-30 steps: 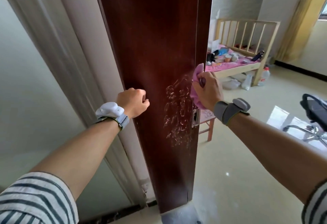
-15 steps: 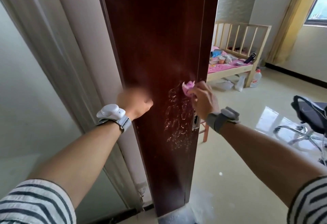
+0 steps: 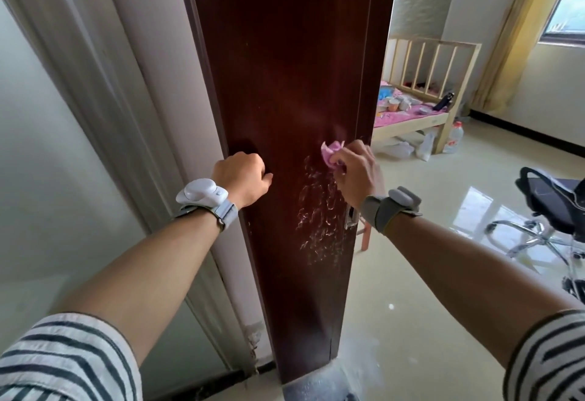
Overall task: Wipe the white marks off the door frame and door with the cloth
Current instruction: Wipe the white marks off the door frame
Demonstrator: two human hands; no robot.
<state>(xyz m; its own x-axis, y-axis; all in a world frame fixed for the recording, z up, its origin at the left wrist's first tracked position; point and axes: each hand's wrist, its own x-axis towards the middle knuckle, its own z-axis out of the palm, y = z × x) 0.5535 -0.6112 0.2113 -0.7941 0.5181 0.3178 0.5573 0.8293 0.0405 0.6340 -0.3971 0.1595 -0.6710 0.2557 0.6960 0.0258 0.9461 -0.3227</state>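
A dark red-brown door frame point(image 3: 285, 68) runs upright through the middle of the view. White scribbled marks point(image 3: 319, 214) cover its lower right part, beside a metal strike plate point(image 3: 351, 222). My right hand point(image 3: 356, 173) is closed on a crumpled pink cloth point(image 3: 427, 152) and presses it on the wood just above the marks. My left hand point(image 3: 242, 177) is a fist resting against the frame's left edge, holding nothing.
A white wall and pale sliding-door trim point(image 3: 95, 84) stand to the left. Through the opening lie a glossy tiled floor point(image 3: 427, 258), a wooden cot point(image 3: 427, 84) with pink bedding, plastic bottles point(image 3: 452, 138) and a black office chair point(image 3: 557, 204) at right.
My right hand has carried the cloth left from the frame's right edge onto its face, just above the marks. The left fist stays in place. The view has shifted slightly.
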